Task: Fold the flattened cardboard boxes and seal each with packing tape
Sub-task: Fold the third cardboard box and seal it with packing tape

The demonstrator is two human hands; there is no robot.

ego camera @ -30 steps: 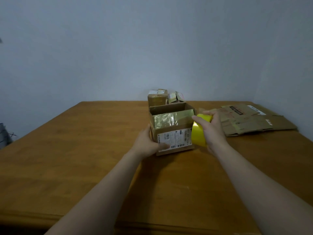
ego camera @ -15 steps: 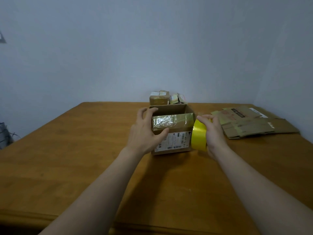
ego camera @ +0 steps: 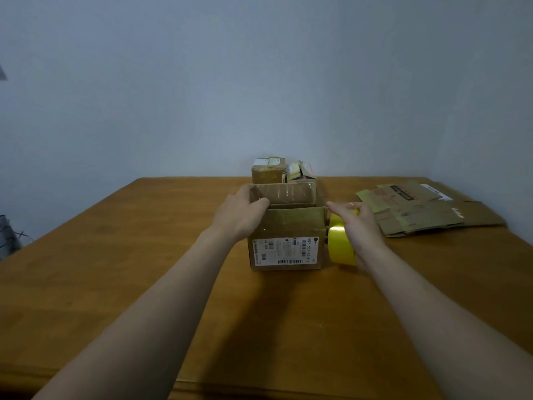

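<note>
Wooden tabletop held a cardboard box at its middle, with the shipping label facing near. The left hand gripped the left end of the box's raised far flap. Just right of the box, the right hand was clamped on a yellow tape roll standing on edge. Flattened boxes lay farther right, and small taped boxes sat at the far edge.

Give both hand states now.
Left hand: grips the brown cardboard box at its top flap.
Right hand: holds the yellow packing tape roll.
</note>
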